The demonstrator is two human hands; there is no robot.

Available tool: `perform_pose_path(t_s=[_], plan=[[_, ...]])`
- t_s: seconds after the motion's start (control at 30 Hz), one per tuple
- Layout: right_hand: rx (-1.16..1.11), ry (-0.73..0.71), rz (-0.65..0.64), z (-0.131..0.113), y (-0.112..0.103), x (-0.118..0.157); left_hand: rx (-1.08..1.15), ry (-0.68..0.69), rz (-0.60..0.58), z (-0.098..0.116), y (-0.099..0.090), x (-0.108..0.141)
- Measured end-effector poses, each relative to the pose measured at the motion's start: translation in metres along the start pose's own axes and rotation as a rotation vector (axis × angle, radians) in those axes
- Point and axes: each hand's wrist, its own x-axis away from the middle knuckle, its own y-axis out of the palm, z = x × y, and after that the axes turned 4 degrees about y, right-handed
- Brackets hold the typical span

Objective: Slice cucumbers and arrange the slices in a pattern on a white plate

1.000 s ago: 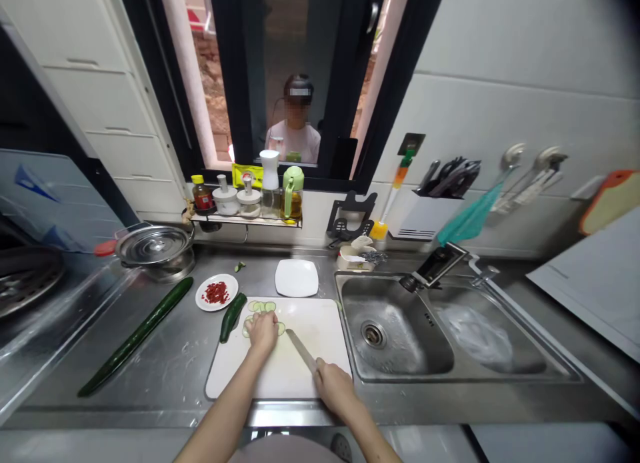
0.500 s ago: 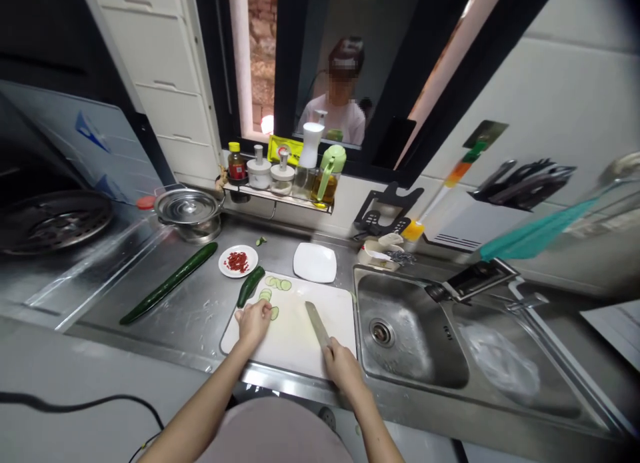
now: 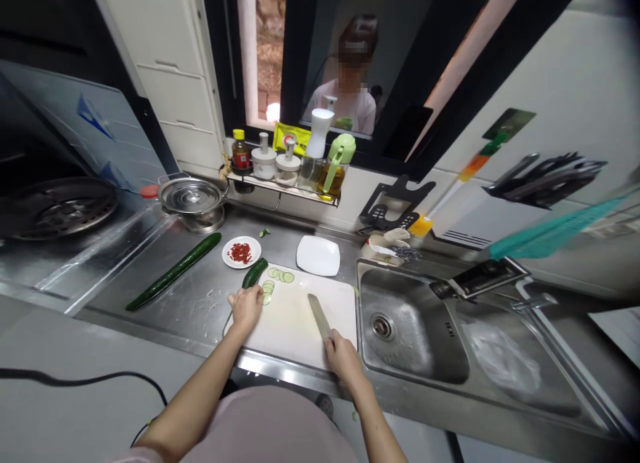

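Note:
My right hand [image 3: 343, 353] is closed round the handle of a kitchen knife [image 3: 320, 315], its broad blade resting over the white cutting board [image 3: 295, 343]. At the board's left side is my left hand [image 3: 247, 307], fingers bent and drawn together; what they hold, if anything, is hidden. Just right of those fingertips lies a short row of thin cucumber slices [image 3: 269, 287]. Behind the hand, a cut piece of cucumber [image 3: 255, 273] lies on the board's left edge. More round slices [image 3: 287, 277] overlap near the board's back edge.
A long whole cucumber [image 3: 175, 271] lies on the steel counter at left. Behind the board stand a plate of chopped red pieces [image 3: 241, 252] and a white square plate [image 3: 318, 255]. To the right is a sink [image 3: 415, 366]; a lidded pot [image 3: 193, 199] sits back left.
My left hand has moved left, away from the slices, and one loose slice now lies in line with the row. The knife stays in my right hand; the view has shifted slightly.

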Motion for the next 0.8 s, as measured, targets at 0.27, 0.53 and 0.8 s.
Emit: perform_pose_path(t_s=[0.27, 0.53, 0.8], plan=[[-0.018, -0.019, 0.029, 0.003, 0.004, -0.002, -0.093, 0.037, 0.02, 0.001, 0.001, -0.001], [0.001, -0.013, 0.027, -0.001, -0.001, -0.002, -0.119, 0.033, 0.008, 0.006, -0.002, 0.0], [-0.004, 0.003, 0.023, -0.002, 0.001, 0.0, -0.067, 0.144, -0.048, 0.049, 0.004, -0.031]])
